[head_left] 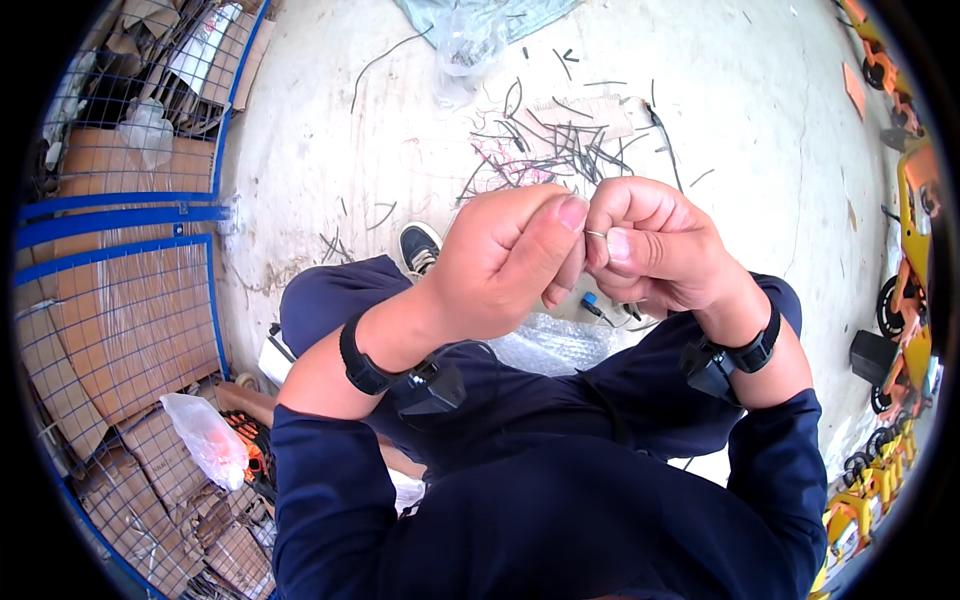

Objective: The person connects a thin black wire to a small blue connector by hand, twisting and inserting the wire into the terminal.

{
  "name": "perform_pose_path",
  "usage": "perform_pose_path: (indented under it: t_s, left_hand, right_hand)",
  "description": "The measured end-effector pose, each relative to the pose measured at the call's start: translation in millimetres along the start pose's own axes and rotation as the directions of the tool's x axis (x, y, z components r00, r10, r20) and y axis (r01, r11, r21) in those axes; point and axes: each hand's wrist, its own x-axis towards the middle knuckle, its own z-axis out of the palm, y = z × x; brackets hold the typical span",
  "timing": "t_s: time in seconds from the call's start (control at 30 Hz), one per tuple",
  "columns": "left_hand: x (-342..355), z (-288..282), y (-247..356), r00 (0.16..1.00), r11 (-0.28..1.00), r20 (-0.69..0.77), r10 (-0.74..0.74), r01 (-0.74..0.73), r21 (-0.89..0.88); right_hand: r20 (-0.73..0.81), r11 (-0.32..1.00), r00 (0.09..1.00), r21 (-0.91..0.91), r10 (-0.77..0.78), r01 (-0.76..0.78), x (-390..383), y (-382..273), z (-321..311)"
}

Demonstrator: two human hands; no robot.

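Observation:
In front of my chest, my two hands are nearly touching. My right hand (655, 240) pinches a short, thin, pale wire (596, 234) between thumb and bent forefinger. Beside it, my left hand (510, 255) is closed, its thumb pressed on the curled fingers. What it grips is hidden, though the wire's end points to it. Just below the hands shows a blue connector (589, 299) on a dark cable. Clear bubble wrap (555, 345) lies between my knees.
Cut black cable pieces (570, 150) are strewn on the pale floor ahead, near a clear plastic bag (470, 45). At left stands a blue mesh cage (215, 300) with cardboard inside, and a plastic bag (205, 440) near it. Yellow and orange wheeled machines (915, 210) line the right.

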Motion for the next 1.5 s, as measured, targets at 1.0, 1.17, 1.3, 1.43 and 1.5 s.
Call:
perform_pose_path:
  t_s: [1.0, 1.17, 1.3, 1.43, 1.5]
  left_hand:
    - [11.1, -12.2, -8.7, 0.938, 0.764, 0.022, 0.347, -0.296, 0.573]
    - [12.8, -20.4, -11.3, 0.944, 0.685, 0.137, 0.301, -0.314, 0.658]
    - [11.6, -22.3, -5.4, 0.982, 0.826, 0.127, 0.138, -0.185, 0.532]
    - [4.9, -11.4, 4.2, 0.99, 0.993, 0.089, -0.106, 0.11, -0.04]
    - [2.4, -7.7, 6.7, 0.989, 0.974, 0.107, -0.1, 0.119, -0.191]
  right_hand:
    - [-0.179, 0.905, 0.983, -0.425, -0.049, -0.032, 3.2, -5.9, 3.3]
    - [-0.147, 0.616, 0.982, -0.786, -0.118, -0.043, 2.8, -11.4, 1.2]
    - [-0.136, 0.685, 0.986, -0.728, -0.096, -0.033, 1.7, -13.7, 4.1]
    - [-0.085, 0.901, 0.996, -0.434, -0.024, -0.016, -0.6, -14.3, 2.7]
    - [-0.041, 0.964, 0.999, -0.264, 0.001, -0.012, -1.6, -13.4, 3.2]
